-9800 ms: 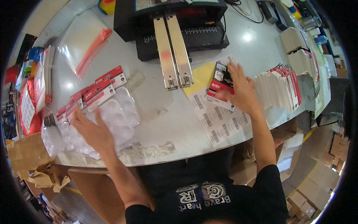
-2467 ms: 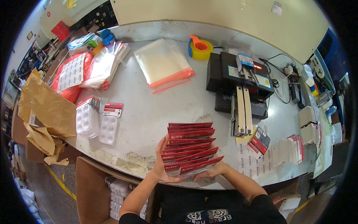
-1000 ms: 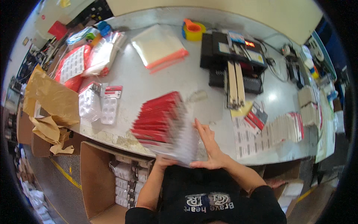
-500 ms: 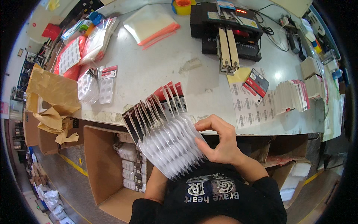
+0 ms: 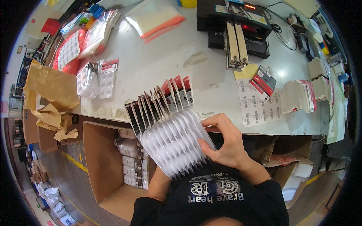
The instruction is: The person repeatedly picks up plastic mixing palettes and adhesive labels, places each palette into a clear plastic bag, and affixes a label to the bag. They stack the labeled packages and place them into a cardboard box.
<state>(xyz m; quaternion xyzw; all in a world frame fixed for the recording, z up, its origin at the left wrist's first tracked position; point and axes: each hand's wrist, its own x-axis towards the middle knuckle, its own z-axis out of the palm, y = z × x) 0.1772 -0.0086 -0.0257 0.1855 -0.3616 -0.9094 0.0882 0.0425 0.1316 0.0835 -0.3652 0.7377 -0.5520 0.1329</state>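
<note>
A fanned row of carded clear blister packs [image 5: 171, 141] is held up before my torso at the table's front edge. Their header cards are black and red, standing on the far side; white round shapes show through the plastic. My right hand [image 5: 226, 141] pinches the right end of the row, thumb on the near side and index finger curled above it. From below, my left forearm [image 5: 158, 184] reaches up under the packs. They cover my left hand, so its fingers are hidden.
An open cardboard box [image 5: 100, 162] with packed blister packs stands below the table on the left. More blister packs [image 5: 88, 84] lie at the table's left. At right are a label sheet [image 5: 256, 113], a loose card [image 5: 263, 83], card stacks [image 5: 298, 96] and a black machine [image 5: 233, 22].
The packs have fanned a little further apart at their header cards, with a wider gap before the rightmost red ones. My right hand stays at their right end, shifted slightly right.
</note>
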